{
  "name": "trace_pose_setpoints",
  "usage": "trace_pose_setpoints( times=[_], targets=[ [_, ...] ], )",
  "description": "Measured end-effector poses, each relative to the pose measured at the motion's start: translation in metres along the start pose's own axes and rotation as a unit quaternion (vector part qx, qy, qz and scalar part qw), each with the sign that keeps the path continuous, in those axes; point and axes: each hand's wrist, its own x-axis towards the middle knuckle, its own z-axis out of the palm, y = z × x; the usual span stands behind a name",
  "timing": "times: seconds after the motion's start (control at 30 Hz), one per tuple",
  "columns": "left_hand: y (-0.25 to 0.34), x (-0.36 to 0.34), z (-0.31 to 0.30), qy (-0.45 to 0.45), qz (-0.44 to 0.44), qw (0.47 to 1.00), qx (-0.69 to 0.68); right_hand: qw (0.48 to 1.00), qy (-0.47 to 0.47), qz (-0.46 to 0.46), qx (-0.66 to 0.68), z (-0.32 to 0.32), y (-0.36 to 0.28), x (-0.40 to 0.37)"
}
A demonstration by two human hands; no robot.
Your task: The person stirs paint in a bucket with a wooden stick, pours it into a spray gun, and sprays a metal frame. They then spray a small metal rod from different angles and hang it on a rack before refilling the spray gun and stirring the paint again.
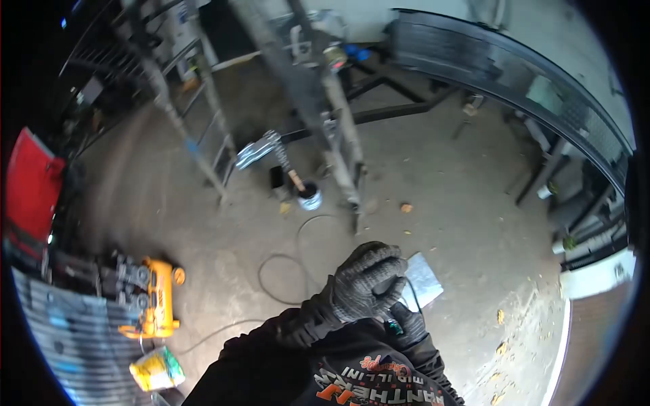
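Observation:
My left hand [369,281], in a dark grey knit glove, is raised in front of my chest with its fingers curled in. Whatever may be inside them is hidden. Just below and to the right, my right hand [408,326], also gloved, is closed round a small dark object with a green part [395,327]; its kind cannot be made out. A thin black cord [417,296] curves between the two hands. Behind them a pale flat sheet [425,279] lies on the concrete floor.
A yellow air compressor [160,298] stands at left, with a thin hose [261,277] looped across the floor. Ahead are a stepladder [338,135] and a paint can [309,197] with a brush-like handle. A long dark metal frame [514,51] spans the upper right.

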Motion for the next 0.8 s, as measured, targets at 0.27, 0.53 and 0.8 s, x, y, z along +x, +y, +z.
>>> trace_pose_setpoints(
  times=[0.27,0.53,0.8],
  targets=[
    [-0.026,-0.122,-0.165,0.287,-0.328,0.838,-0.329,0.983,-0.164,-0.061,-0.06,0.167,-0.071,0.056],
    [-0.02,-0.145,-0.273,0.358,-0.148,0.691,-0.61,0.881,-0.13,-0.08,0.447,0.285,-0.152,0.138],
    [-0.087,-0.164,-0.339,0.382,-0.314,0.537,-0.684,0.628,-0.208,0.069,0.747,0.33,-0.04,0.13]
  ],
)
